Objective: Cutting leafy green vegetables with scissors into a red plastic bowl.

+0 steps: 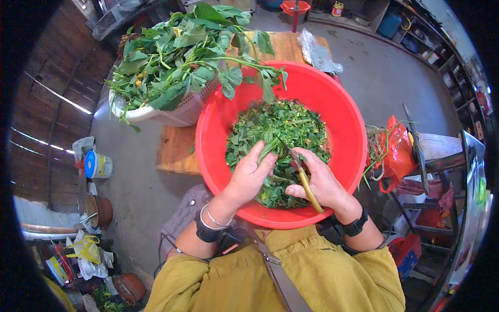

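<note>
A large red basin (340, 119) sits in front of me, filled with chopped green leaves and stems (291, 119). Over the basin my left hand (252, 174) is closed round a small bunch of leafy greens (271, 148). Just to its right, my right hand (325, 182) grips scissors (306, 184) with yellow handles, their dark blades against the bunch. Whether the blades are apart is hard to make out. At the back left a white plastic basket (192, 104) is heaped with whole leafy stems (182, 57), some hanging over the basin's rim.
A wooden table (174, 151) stands under the basket, with a clear plastic bag (317, 52) at its far edge. To the right, a red plastic bag (397, 151) hangs by a rack. A white bucket with a blue lid (99, 165) stands on the left floor.
</note>
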Demonstrator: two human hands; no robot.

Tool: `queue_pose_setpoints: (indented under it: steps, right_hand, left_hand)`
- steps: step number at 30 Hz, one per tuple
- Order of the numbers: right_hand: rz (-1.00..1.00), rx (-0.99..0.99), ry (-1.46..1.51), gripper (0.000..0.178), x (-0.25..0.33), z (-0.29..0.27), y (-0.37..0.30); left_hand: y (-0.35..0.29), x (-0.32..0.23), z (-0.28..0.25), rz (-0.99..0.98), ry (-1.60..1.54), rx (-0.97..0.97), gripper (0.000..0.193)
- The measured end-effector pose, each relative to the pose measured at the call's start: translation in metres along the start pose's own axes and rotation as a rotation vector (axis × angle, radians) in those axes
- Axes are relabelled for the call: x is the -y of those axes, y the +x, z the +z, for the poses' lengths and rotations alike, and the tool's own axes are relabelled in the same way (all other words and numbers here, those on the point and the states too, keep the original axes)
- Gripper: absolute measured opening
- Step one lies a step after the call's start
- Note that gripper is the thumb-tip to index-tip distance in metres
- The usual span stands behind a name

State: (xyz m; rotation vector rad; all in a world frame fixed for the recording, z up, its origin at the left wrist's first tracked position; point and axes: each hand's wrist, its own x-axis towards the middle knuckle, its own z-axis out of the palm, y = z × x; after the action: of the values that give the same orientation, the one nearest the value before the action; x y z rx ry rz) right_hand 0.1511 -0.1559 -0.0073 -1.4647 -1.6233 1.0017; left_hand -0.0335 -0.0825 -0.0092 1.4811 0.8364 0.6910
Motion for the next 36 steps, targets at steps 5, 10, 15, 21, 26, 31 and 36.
queue_pose_setpoints:
  steps: [5, 10, 15, 21, 26, 31, 36]
  right_hand:
    - [-0.015, -0.080, -0.146, 0.077, 0.010, -0.008, -0.001]
    - [-0.011, -0.124, -0.288, 0.067, 0.015, -0.009, -0.003]
    - [0.027, -0.103, -0.244, 0.061, 0.011, -0.007, -0.003]
    - [0.092, -0.094, -0.121, 0.075, 0.007, -0.009, -0.001]
    - [-0.013, -0.005, -0.240, 0.082, 0.004, -0.004, -0.001]
    - [-0.154, -0.080, -0.281, 0.086, 0.000, -0.002, 0.001]
    - [-0.136, -0.067, -0.283, 0.085, 0.004, -0.003, 0.000]
  left_hand:
    - [0.000, -0.008, -0.007, -0.077, 0.191, 0.021, 0.031]
    - [0.004, -0.004, -0.023, -0.025, 0.273, 0.099, 0.032]
    - [0.004, -0.007, -0.021, -0.035, 0.253, 0.135, 0.031]
    - [0.009, 0.002, -0.024, -0.005, -0.269, 0.002, 0.023]
    - [0.009, 0.001, -0.020, 0.016, -0.376, 0.011, 0.023]
    - [0.005, 0.002, -0.017, 0.004, -0.072, 0.096, 0.033]
    - [0.005, 0.005, -0.020, -0.039, 0.078, 0.168, 0.042]
